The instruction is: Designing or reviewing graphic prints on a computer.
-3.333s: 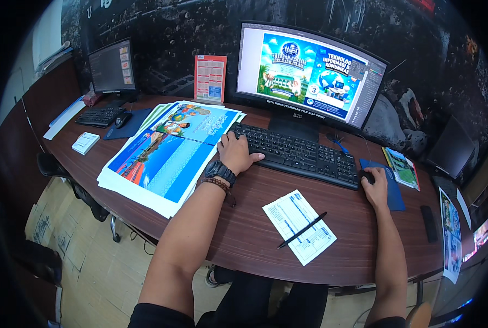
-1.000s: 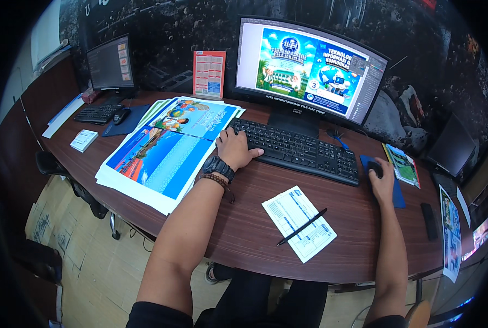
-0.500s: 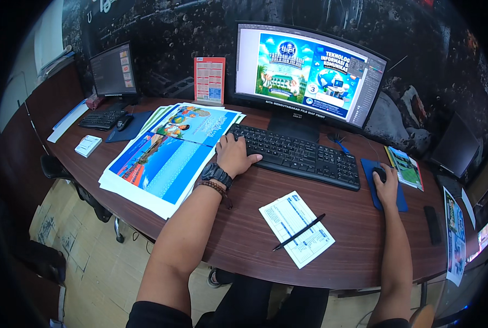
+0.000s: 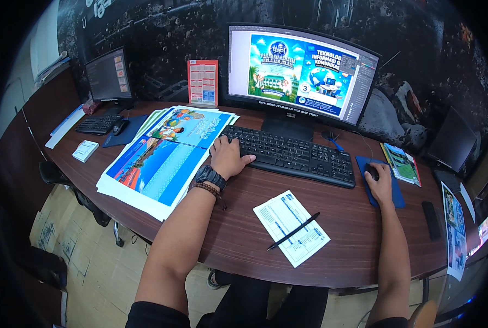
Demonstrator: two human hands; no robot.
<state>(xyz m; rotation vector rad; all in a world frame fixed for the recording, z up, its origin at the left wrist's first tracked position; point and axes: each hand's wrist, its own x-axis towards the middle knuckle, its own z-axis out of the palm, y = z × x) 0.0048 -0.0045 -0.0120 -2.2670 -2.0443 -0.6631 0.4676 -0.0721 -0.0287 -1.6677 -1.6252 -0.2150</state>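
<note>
At the left end of a black keyboard (image 4: 296, 157) rests my left hand (image 4: 228, 156), its fingers on the keys and its thumb stretched out along the front edge. A black watch (image 4: 210, 177) and a beaded bracelet (image 4: 206, 190) circle that wrist. My right hand (image 4: 380, 183) is curled over a black computer mouse (image 4: 371, 171) on a blue mouse pad (image 4: 392, 195). Behind the keyboard, a curved monitor (image 4: 304, 74) displays two colourful cover layouts side by side. In front of the keyboard, a black pen (image 4: 293, 231) lies across a printed form (image 4: 291, 228).
Large printed sheets (image 4: 164, 158) are stacked left of my left hand. A red desk calendar (image 4: 203, 82) stands behind them. Farther left are a second monitor (image 4: 108, 74), keyboard (image 4: 99, 123) and mouse (image 4: 120, 127). Booklets (image 4: 401, 164) and a black oblong device (image 4: 431, 220) lie at the right.
The whole view has shifted a little, so the desk sits slightly farther left. My right hand and the mouse have slid slightly left on the pad; my left hand stays at the keyboard.
</note>
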